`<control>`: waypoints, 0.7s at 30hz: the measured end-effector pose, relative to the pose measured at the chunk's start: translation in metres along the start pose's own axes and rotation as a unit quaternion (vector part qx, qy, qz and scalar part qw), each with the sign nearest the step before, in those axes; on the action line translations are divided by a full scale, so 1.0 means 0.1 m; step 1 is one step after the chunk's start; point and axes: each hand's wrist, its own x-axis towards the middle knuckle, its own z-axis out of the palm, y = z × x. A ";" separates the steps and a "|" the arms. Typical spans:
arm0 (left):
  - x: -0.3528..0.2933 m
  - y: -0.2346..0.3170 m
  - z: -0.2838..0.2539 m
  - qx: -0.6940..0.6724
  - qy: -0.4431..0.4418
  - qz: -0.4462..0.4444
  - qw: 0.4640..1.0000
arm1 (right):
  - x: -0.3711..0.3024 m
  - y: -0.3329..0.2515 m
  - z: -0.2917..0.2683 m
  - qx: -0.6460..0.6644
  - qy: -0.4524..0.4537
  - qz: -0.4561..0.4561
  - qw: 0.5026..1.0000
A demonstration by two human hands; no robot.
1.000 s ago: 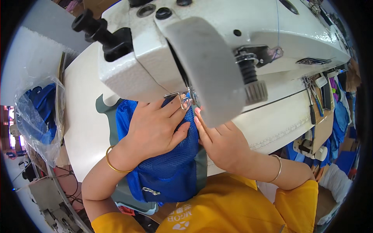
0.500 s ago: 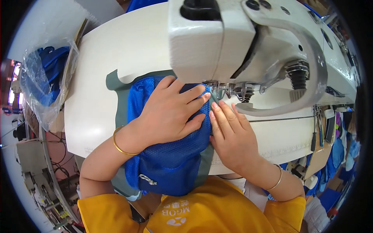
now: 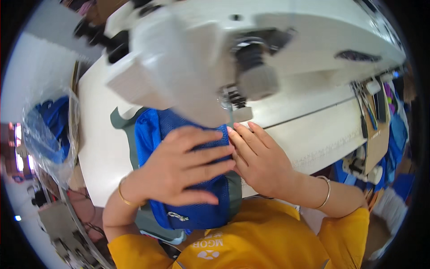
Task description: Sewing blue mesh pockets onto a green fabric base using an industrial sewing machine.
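Observation:
A blue mesh fabric piece [image 3: 201, 211] with a pale cord loop [image 3: 178, 216] lies over a grey-green fabric panel [image 3: 133, 148] at the sewing machine [image 3: 210, 67]. My left hand [image 3: 177, 166] is spread over the mesh, open, fingers pointing right, slightly blurred. Beside it, my right hand [image 3: 262, 157] stays open with its fingers stretched out. Its fingertips touch or nearly touch the right edge of the mesh, just below the presser area. The machine head, smeared by motion, hides the needle and the far edge of the fabric.
The white tabletop [image 3: 101, 157] carries a printed ruler strip along its near edge. At the left hangs a clear plastic bag [image 3: 53, 134] with blue fabric inside. Several hand tools [image 3: 365, 107] are at the right edge, close to a cardboard piece [image 3: 378, 148].
The view has shifted and turned, so the machine head sits further left. My left hand has slid back toward me over the mesh, fingers more spread. My right hand remains at the fabric's right edge.

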 end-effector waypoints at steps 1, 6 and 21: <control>-0.02 0.10 0.03 -0.004 -0.014 0.015 1.000 | -0.01 -0.02 -0.02 -0.002 0.006 0.020 1.000; -0.27 0.05 0.21 0.111 0.039 0.048 0.992 | -0.01 -0.03 0.02 -0.015 0.020 0.013 1.000; -0.21 0.13 0.24 0.171 0.159 0.009 0.972 | 0.31 -0.20 -0.31 0.614 -0.017 0.415 0.671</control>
